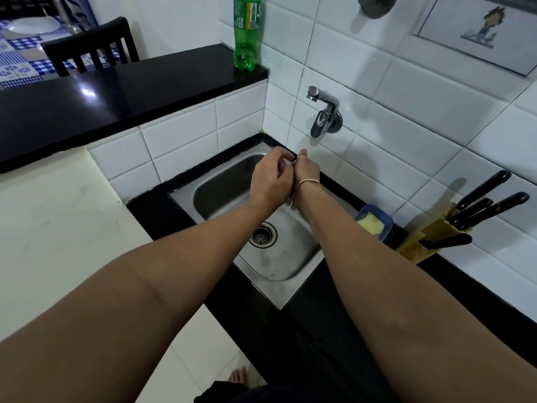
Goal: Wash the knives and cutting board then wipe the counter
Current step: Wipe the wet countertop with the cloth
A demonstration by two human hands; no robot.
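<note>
My left hand (268,181) and my right hand (307,170) meet over the far side of the steel sink (290,266), below the wall tap (324,114). The left fingers curl against the right hand, whose fingers are mostly hidden. I cannot make out anything held between them, and no water runs from the tap. Several black-handled knives (488,205) stand in a wooden knife block (427,237) on the black counter (157,210) to the right of the sink. No cutting board is in view.
A blue tub with a yellow sponge (373,222) sits between sink and knife block. A green bottle (247,33) stands on the raised black ledge (116,97) at the back left. A cream surface (58,222) lies to the left, a dark chair (90,48) behind.
</note>
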